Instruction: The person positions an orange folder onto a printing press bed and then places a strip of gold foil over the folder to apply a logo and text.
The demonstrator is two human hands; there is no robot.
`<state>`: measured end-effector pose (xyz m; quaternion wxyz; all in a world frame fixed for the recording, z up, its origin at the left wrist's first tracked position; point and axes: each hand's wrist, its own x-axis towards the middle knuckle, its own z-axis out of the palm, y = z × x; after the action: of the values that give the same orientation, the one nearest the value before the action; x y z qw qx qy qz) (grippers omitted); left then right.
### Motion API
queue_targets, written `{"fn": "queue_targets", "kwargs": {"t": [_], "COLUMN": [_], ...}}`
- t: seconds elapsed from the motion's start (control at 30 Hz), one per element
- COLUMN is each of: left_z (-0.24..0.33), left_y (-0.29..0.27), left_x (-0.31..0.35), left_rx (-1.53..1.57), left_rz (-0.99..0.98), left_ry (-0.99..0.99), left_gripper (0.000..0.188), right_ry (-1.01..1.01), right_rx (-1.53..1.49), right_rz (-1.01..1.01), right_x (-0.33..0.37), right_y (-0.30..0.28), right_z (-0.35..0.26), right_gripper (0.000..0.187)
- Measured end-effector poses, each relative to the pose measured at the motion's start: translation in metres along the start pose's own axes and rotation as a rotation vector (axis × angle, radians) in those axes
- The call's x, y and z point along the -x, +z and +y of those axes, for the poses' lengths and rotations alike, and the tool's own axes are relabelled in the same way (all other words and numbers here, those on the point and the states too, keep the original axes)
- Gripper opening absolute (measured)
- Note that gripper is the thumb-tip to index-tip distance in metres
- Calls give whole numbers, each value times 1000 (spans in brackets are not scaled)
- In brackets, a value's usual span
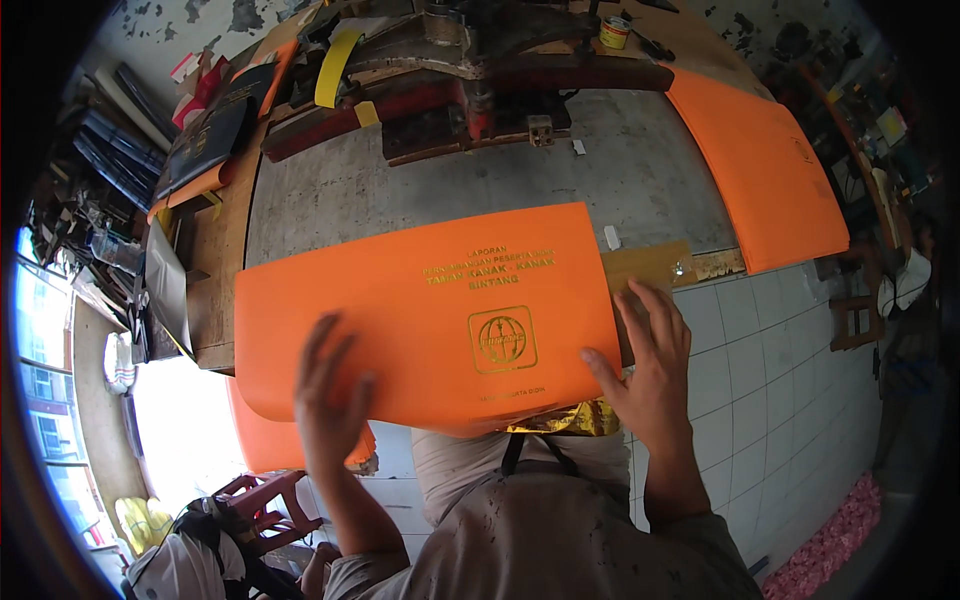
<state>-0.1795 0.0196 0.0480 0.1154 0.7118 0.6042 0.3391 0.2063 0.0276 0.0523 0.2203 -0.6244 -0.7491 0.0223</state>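
A large orange cover [380, 300] with gold-stamped lettering and a round globe emblem in a frame lies across the near edge of the grey work plate [330, 210], its lower left side curving down. My left hand [335, 395] is over the cover's lower left part, fingers spread and a little blurred. At the right edge my right hand [652, 365] has its thumb against the cover and its fingers apart beside a tan strip [650, 262]. Shiny gold foil [575, 418] shows under the cover's lower edge, near my lap.
A heavy iron press [480, 80] with a dark red bar stands behind the plate. Orange covers [765, 170] are stacked at the right; dark blue covers [215, 130] lie at the left. A small yellow tin [615, 32] stands at the back. A red stool [270, 500] is lower left.
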Motion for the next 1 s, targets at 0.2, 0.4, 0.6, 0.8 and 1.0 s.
{"fn": "queue_targets", "kwargs": {"t": [0.2,0.4,0.6,0.8,1.0], "left_z": [-80,-103,-79,-25,102], "left_y": [-39,-55,-84,-91,11], "left_x": [51,72,75,70,-5], "left_rx": [-383,13,343,621,961], "left_rz": [481,414,444,238,-312], "left_ry": [-469,-639,-462,-289,-195], "left_gripper": [48,52,47,61,71], "right_ry": [41,96,269,156,237], "right_rx": [-149,-346,-954,-601,-248], "right_rz": [85,114,221,446,249], "right_x": [13,3,17,10,-67], "right_y": [11,17,4,-84,-208], "right_z": [0,-3,9,81,267], "right_gripper": [64,49,28,9,16]}}
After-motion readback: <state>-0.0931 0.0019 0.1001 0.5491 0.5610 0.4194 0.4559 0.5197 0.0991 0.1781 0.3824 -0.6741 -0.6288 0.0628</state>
